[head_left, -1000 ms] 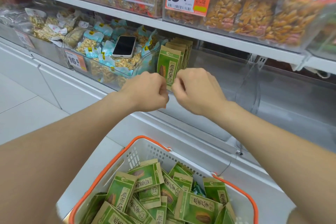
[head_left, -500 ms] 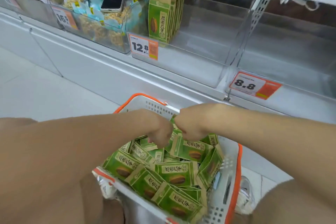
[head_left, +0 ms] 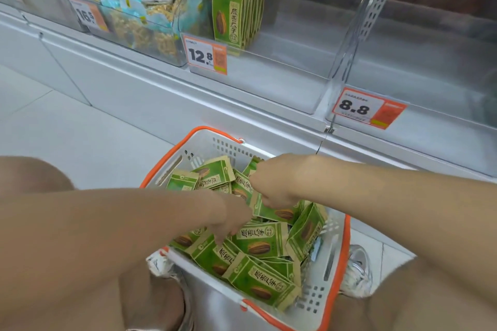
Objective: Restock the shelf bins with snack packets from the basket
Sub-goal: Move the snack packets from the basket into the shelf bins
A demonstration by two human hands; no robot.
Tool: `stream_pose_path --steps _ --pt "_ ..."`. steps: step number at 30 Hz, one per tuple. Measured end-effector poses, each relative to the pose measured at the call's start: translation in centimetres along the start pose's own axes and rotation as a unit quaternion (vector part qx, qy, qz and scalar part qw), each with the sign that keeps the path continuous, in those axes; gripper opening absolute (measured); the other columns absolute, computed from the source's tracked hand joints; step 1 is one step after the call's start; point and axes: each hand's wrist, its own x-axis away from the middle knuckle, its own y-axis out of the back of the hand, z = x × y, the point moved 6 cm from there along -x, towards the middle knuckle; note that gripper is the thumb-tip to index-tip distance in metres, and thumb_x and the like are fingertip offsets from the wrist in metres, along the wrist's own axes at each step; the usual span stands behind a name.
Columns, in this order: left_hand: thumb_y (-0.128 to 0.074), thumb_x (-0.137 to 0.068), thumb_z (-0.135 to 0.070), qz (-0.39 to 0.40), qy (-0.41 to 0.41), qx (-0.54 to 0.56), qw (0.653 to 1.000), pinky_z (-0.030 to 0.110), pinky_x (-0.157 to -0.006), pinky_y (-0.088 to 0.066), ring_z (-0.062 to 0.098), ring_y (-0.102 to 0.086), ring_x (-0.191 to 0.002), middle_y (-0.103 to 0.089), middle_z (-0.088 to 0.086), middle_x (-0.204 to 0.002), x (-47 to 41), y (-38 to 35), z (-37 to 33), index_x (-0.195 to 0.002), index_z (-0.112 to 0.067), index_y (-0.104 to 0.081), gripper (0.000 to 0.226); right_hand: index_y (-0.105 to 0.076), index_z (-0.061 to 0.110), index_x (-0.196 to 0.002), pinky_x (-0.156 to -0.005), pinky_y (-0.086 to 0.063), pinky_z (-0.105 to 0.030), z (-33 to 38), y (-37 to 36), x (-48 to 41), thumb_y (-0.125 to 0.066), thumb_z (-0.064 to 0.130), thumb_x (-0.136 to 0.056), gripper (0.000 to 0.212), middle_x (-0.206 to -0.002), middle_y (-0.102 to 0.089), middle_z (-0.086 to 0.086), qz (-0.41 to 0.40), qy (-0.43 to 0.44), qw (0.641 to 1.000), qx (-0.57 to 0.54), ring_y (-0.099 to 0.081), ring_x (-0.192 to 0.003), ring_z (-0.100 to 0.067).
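Shelf bin [head_left: 269, 83], clear-walled, holds one short row [head_left: 228, 16] of green snack packs at its left end, behind the price tag [head_left: 205, 58]. They stand upright, long axis vertical, printed face toward the aisle, filed one behind another. Basket [head_left: 339, 250] sits on the floor below the bin, well apart from it. Packets [head_left: 259, 240] inside lie flat and jumbled, long axes pointing every way. Step in hand, by my reading: picking from the basket; restock looks early. Right hand [head_left: 271, 183] is knuckles-up over the pile, fingers curled under and hidden, so a grip cannot be told. Left hand [head_left: 231, 219] reaches down, fingers fairly straight, tips on a packet, not closed round it. Next move calls for gathering packs, turning them upright face-forward, and lifting them to the row's open side.
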Motion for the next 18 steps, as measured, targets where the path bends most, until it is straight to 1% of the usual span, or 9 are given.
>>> stream_pose_path --steps 2,3,6,8,12,14,16,17,18 --pt "-0.083 -0.086 -0.034 0.042 -0.002 -0.027 0.999 0.035 -0.091 -0.055 0.025 -0.068 -0.105 -0.073 0.005 -0.116 0.1 -0.5 0.2 -0.121 -0.01 -0.072 0.043 -0.057 0.013 -0.091 -0.051 -0.042 -0.03 -0.4 0.2 0.0 -0.048 0.017 -0.101 0.014 -0.08 -0.053 -0.002 -0.008 -0.004 1.0 -0.016 -0.053 -0.064 -0.018" --pt "-0.084 -0.085 -0.038 0.067 0.007 -0.03 0.997 0.037 -0.092 -0.057 0.024 -0.069 -0.101 -0.075 0.004 -0.112 0.1 -1.1 0.4 -0.119 -0.01 -0.073 0.045 -0.054 0.014 -0.086 -0.05 -0.041 -0.03 -0.5 0.2 0.1 -0.048 0.017 -0.101 0.017 -0.079 -0.052 -0.002 -0.007 -0.008 1.0 -0.015 -0.052 -0.063 -0.018" --pt "-0.079 -0.091 -0.041 0.077 0.005 -0.069 0.995 0.031 -0.089 -0.051 0.023 -0.065 -0.101 -0.074 0.004 -0.116 0.3 -1.6 0.3 -0.122 -0.009 -0.073 0.046 -0.045 0.016 -0.076 -0.05 -0.042 -0.03 -0.9 0.7 0.2 -0.047 0.018 -0.102 0.026 -0.078 -0.05 -0.002 -0.008 -0.014 1.0 -0.015 -0.051 -0.061 -0.018" --pt "-0.072 -0.097 -0.033 0.058 0.005 -0.059 0.997 0.032 -0.085 -0.048 0.025 -0.063 -0.105 -0.071 0.005 -0.119 0.3 -1.0 -0.1 -0.124 -0.007 -0.072 0.037 -0.045 0.016 -0.074 -0.05 -0.042 -0.03 -1.1 0.6 0.0 -0.046 0.017 -0.102 0.027 -0.078 -0.049 -0.003 -0.008 -0.013 1.0 -0.013 -0.05 -0.061 -0.018" --pt "-0.067 -0.101 -0.027 0.018 0.011 0.019 1.0 0.037 -0.1 -0.053 0.023 -0.063 -0.112 -0.07 0.001 -0.123 1.2 2.6 0.4 -0.121 -0.012 -0.074 0.026 -0.047 0.015 -0.07 -0.051 -0.041 -0.03 -1.2 1.0 -0.3 -0.044 0.015 -0.102 0.032 -0.073 -0.051 -0.003 -0.008 0.002 0.999 -0.04 -0.048 -0.06 -0.018" --pt "-0.068 -0.1 -0.026 -0.013 0.02 0.074 0.997 0.038 -0.101 -0.053 0.021 -0.063 -0.113 -0.069 -0.002 -0.122 2.1 5.2 1.4 -0.117 -0.017 -0.074 0.021 -0.053 0.015 -0.071 -0.057 -0.048 -0.034 -1.6 0.9 -0.7 -0.045 0.015 -0.101 0.03 -0.073 -0.055 -0.004 -0.004 0.007 0.998 -0.065 -0.053 -0.064 -0.022" --pt "-0.071 -0.098 -0.025 -0.064 0.019 0.117 0.991 0.033 -0.094 -0.051 0.018 -0.063 -0.106 -0.068 -0.009 -0.107 3.4 8.1 2.4 -0.118 -0.019 -0.073 0.021 -0.059 0.015 -0.078 -0.071 -0.055 -0.038 -2.4 0.8 -0.8 -0.05 0.022 -0.101 0.026 -0.079 -0.062 -0.005 0.003 0.005 0.994 -0.11 -0.06 -0.074 -0.027" --pt "-0.072 -0.097 -0.024 -0.098 0.018 0.132 0.986 0.029 -0.088 -0.048 0.017 -0.063 -0.1 -0.065 -0.012 -0.096 4.2 9.8 3.0 -0.116 -0.019 -0.073 0.02 -0.063 0.015 -0.087 -0.076 -0.055 -0.037 -2.9 1.0 -0.8 -0.054 0.03 -0.102 0.023 -0.086 -0.066 -0.006 0.0 0.004 0.991 -0.136 -0.063 -0.082 -0.028" --pt "-0.074 -0.095 -0.023 -0.129 0.02 0.139 0.982 0.026 -0.082 -0.045 0.016 -0.062 -0.095 -0.063 -0.014 -0.089 5.2 11.4 3.7 -0.115 -0.019 -0.074 0.019 -0.066 0.013 -0.097 -0.079 -0.054 -0.037 -3.4 1.2 -0.8 -0.057 0.039 -0.102 0.028 -0.094 -0.069 -0.008 -0.008 0.0 0.986 -0.165 -0.065 -0.088 -0.03"
